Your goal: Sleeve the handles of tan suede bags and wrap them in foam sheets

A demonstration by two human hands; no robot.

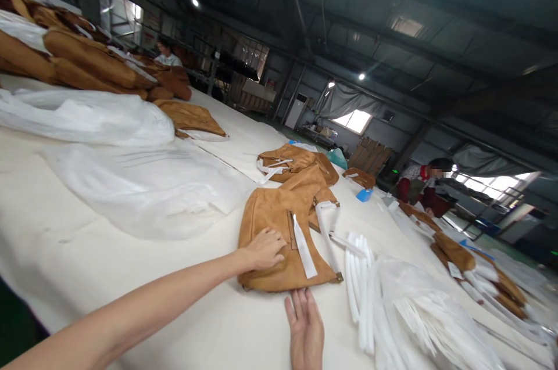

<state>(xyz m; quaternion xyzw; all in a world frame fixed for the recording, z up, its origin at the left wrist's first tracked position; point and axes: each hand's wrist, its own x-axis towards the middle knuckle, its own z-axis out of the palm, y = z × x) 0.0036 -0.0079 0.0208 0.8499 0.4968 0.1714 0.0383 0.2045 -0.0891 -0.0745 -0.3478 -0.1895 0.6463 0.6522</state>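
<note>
A tan suede bag lies flat on the cream-covered table, with white paper strips wrapped on its zipper pull and strap. My left hand rests on the bag's near left side, fingers stretched flat on the suede and holding nothing. My right hand lies open just below the bag's bottom edge, fingers together, their tips nearly touching it. A second tan bag sits just beyond the first.
A pile of white foam strips lies right of my hands. Clear plastic bags spread at left, with stacked tan bags behind. More tan bags line the right. People sit at the table's far left and far right.
</note>
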